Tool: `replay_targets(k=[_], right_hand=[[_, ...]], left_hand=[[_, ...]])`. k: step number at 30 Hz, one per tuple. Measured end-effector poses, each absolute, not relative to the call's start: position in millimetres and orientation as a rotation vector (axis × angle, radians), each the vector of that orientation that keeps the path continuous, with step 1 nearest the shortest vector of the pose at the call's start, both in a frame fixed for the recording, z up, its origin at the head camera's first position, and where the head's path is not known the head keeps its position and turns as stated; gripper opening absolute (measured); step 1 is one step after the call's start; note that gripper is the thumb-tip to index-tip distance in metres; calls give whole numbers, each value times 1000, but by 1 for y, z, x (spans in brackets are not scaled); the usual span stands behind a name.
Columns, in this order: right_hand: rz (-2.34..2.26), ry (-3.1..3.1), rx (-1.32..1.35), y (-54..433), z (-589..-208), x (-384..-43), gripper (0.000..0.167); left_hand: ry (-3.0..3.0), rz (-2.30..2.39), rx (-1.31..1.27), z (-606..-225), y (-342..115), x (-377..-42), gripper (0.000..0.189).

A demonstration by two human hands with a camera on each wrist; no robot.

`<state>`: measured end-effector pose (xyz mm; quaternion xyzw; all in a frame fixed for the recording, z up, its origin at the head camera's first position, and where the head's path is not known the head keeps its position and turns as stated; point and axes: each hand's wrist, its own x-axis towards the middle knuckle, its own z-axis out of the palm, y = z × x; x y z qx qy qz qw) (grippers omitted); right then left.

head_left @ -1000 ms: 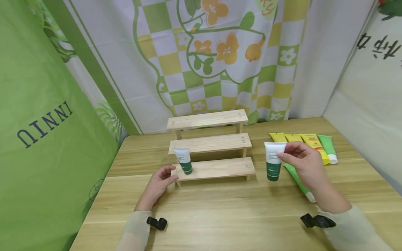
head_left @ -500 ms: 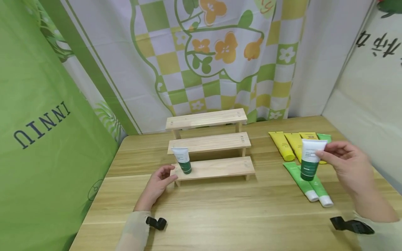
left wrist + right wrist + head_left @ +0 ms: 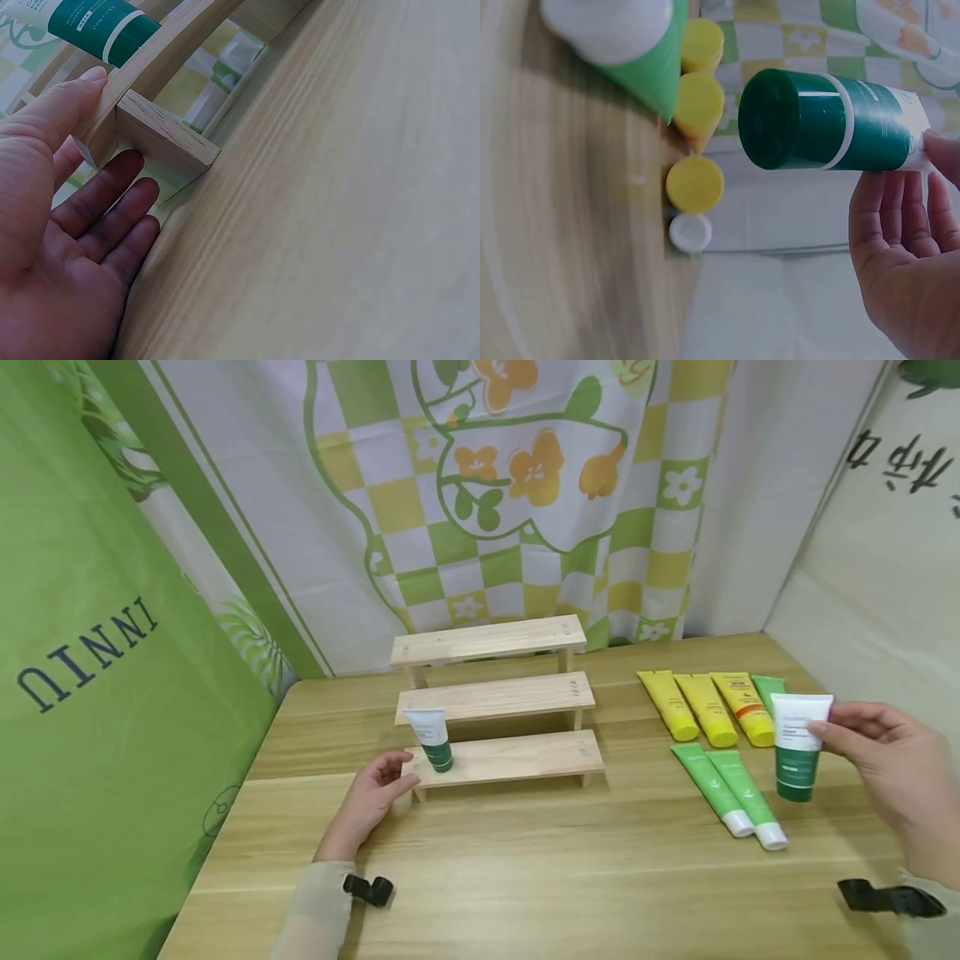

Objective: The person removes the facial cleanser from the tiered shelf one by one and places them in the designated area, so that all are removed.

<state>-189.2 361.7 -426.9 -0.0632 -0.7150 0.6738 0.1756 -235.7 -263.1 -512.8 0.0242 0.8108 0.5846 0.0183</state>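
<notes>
My right hand [image 3: 892, 760] pinches a white and dark green squeeze tube [image 3: 799, 747] near its flat white end, thumb in front and cap down, above the right side of the table. In the right wrist view its green cap [image 3: 769, 120] faces the camera. My left hand [image 3: 375, 793] holds the left end of the lowest step of a wooden three-step shelf [image 3: 517, 758]. The left wrist view shows the thumb at the plank's edge and the other fingers beside the leg [image 3: 165, 131]. A matching tube [image 3: 431, 740] stands cap down on that step, close to the left fingertips.
Three yellow tubes [image 3: 705, 708] lie in a row at the back right, a green tube [image 3: 767, 690] beside them partly hidden. Two light green tubes [image 3: 746, 797] with white caps lie nearer. Patterned curtain [image 3: 495, 527] hangs behind the table [image 3: 525, 877].
My right hand has moved right with the white and green tube, away from the shelf, uncovering the yellow and light green tubes. The left hand has stayed at the shelf's end.
</notes>
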Motion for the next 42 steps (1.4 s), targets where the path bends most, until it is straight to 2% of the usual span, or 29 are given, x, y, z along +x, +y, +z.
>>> replay_targets(k=[7, 15, 17, 22, 28, 42], right_hand=[[1671, -2417, -246, 375, -442, -195, 20], [1757, -2573, -150, 385, -458, -203, 18], [1741, -2611, -177, 387, -463, -204, 23], [1581, -2762, -204, 388, -472, -210, 50], [1432, -2933, -275, 385, -476, -214, 66], [1510, -2942, -377, 387, -475, -218, 67]], left_hand=[[2541, 1813, 93, -510, -263, -236, 41], [2538, 1816, 86, -509, -264, -235, 41], [2537, 1816, 96, -509, -264, -235, 41], [2526, 1820, 104, -509, -264, -236, 42], [2519, 1830, 108, -510, -263, -234, 41], [2528, 1822, 100, -509, -261, -234, 41]])
